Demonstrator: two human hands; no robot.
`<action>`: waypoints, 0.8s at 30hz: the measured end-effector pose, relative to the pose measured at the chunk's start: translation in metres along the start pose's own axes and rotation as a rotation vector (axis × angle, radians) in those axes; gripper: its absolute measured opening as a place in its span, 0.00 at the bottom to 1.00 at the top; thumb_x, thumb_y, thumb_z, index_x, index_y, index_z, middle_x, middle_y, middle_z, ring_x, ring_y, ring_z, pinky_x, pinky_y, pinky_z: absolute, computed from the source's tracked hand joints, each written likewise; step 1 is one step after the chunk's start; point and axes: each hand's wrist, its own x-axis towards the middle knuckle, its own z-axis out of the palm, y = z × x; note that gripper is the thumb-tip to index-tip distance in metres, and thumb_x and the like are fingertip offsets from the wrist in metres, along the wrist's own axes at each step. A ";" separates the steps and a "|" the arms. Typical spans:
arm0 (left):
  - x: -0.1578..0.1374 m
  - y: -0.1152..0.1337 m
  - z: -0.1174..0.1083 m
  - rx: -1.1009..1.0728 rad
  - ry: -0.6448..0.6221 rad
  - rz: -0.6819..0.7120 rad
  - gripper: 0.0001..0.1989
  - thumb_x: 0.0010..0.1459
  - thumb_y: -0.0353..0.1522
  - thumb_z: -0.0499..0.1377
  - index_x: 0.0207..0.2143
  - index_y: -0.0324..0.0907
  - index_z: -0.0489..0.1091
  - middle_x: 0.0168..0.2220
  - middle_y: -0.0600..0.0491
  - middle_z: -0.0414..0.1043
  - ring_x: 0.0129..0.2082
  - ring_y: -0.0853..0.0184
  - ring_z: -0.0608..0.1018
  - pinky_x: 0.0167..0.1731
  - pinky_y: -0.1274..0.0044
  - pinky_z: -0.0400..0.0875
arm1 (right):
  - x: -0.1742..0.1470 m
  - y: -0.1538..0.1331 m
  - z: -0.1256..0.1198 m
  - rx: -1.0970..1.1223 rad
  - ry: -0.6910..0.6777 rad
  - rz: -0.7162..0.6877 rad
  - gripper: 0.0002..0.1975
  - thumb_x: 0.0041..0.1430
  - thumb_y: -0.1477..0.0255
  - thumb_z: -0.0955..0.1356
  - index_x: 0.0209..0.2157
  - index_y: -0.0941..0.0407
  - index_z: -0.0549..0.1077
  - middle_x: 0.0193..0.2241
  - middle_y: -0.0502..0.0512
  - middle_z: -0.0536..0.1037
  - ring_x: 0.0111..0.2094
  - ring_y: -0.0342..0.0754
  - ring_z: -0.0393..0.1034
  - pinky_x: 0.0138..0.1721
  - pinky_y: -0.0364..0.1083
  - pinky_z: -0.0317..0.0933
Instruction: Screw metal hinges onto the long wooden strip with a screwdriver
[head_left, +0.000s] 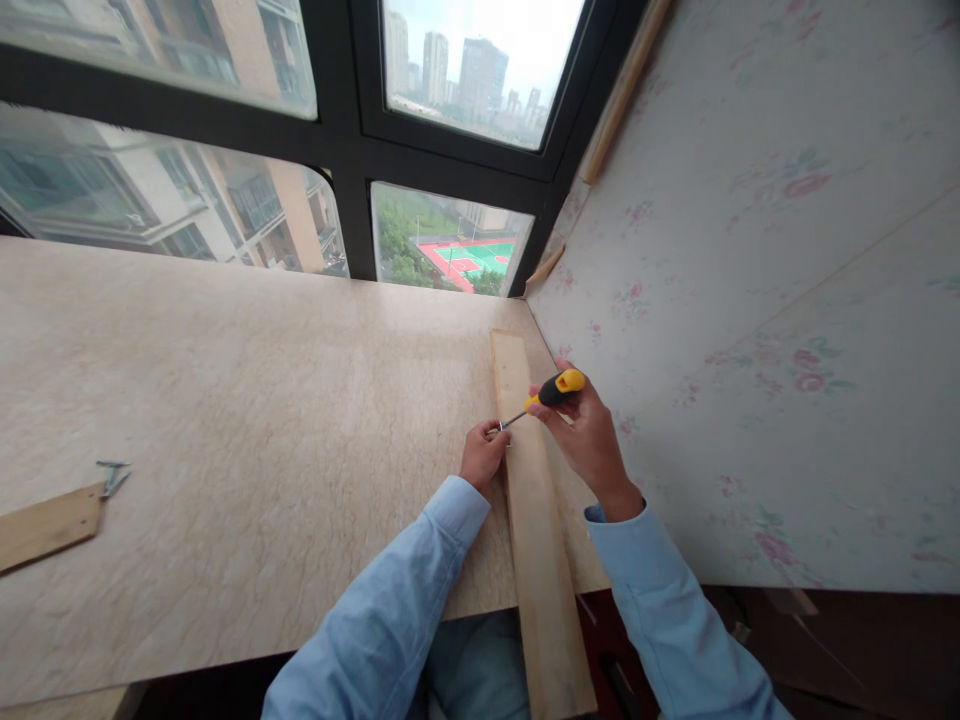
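My right hand (585, 435) is closed around the yellow and black handle of a screwdriver (559, 388), with its metal shaft slanting down to the left. The shaft's tip meets a small metal piece at my left hand (484, 452). That hand's thumb and fingers pinch the small piece, whose kind is too small to make out, at the left edge of a wooden board (544, 545). The long pale board lies on the stone sill, and its near end sticks out past the front edge.
A second wooden board (52, 525) lies at the far left, with several screws (114, 475) by its end. Dark window frames (341, 150) stand behind the marble-patterned sill (262, 420). A flower-papered wall (750, 300) rises close on the right.
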 end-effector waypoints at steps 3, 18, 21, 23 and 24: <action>0.000 -0.001 0.000 0.007 0.000 0.005 0.10 0.46 0.27 0.63 0.35 0.38 0.74 0.25 0.53 0.75 0.25 0.70 0.74 0.26 0.81 0.67 | 0.002 0.000 0.000 -0.225 0.180 0.019 0.40 0.45 0.52 0.76 0.56 0.55 0.65 0.39 0.58 0.78 0.36 0.56 0.76 0.42 0.55 0.72; 0.000 0.001 0.001 0.012 0.021 0.010 0.10 0.46 0.24 0.61 0.35 0.37 0.73 0.23 0.55 0.73 0.24 0.70 0.74 0.27 0.80 0.67 | 0.000 0.006 -0.001 -0.228 0.206 0.053 0.39 0.44 0.52 0.76 0.55 0.55 0.67 0.38 0.57 0.78 0.33 0.53 0.73 0.43 0.56 0.71; 0.000 0.001 0.001 0.016 0.019 0.020 0.09 0.47 0.25 0.61 0.34 0.37 0.74 0.23 0.55 0.73 0.24 0.70 0.73 0.26 0.80 0.67 | 0.000 0.012 0.001 0.029 0.041 0.029 0.40 0.51 0.53 0.73 0.61 0.52 0.58 0.50 0.61 0.74 0.48 0.53 0.73 0.50 0.54 0.68; 0.001 0.000 0.001 0.017 0.013 0.031 0.09 0.47 0.25 0.61 0.34 0.37 0.73 0.23 0.55 0.73 0.23 0.70 0.73 0.26 0.81 0.66 | -0.002 0.011 0.001 0.165 -0.081 0.029 0.40 0.55 0.55 0.71 0.64 0.50 0.53 0.54 0.60 0.73 0.54 0.52 0.70 0.54 0.54 0.66; 0.001 0.000 0.001 0.018 0.011 0.036 0.08 0.47 0.26 0.61 0.33 0.37 0.73 0.23 0.55 0.73 0.23 0.70 0.74 0.26 0.81 0.66 | -0.002 0.009 0.001 0.176 -0.114 0.037 0.39 0.56 0.56 0.70 0.65 0.50 0.53 0.52 0.60 0.74 0.54 0.52 0.70 0.54 0.54 0.65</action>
